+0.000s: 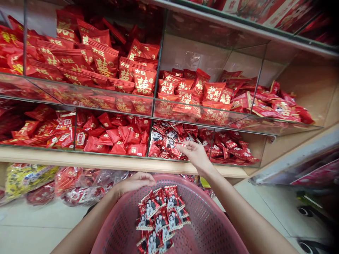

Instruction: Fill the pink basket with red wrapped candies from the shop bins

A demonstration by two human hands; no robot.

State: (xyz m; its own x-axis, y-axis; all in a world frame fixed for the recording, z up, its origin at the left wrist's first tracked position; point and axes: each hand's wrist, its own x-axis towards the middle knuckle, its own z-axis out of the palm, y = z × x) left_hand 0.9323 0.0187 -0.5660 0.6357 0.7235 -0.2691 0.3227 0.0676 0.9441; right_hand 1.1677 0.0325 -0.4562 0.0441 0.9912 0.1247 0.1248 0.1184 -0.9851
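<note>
My right hand (pixel 195 154) reaches to the front of a lower shelf compartment, thumb and fingers pinched on a small red wrapped candy (pixel 181 145). Behind it lie more red wrapped candies (pixel 172 135) printed with black-and-white figures. A pink perforated plastic basket (pixel 212 211) stands below the shelf, close to my body. My left hand (pixel 136 182) is closed over its far left rim, with the fingertips partly hidden. Inside the basket, several matching red candies (pixel 160 215) with the same figures lie in overlapping rows.
Clear dividers (pixel 156 81) and front panels split the shelves into compartments. Larger red packets (pixel 102 58) with gold characters fill the upper left. Bagged goods (pixel 76 183) lie on the tiled floor (pixel 31 225) under the wooden shelf edge (pixel 79 160). Dark round objects (pixel 307 211) are at right.
</note>
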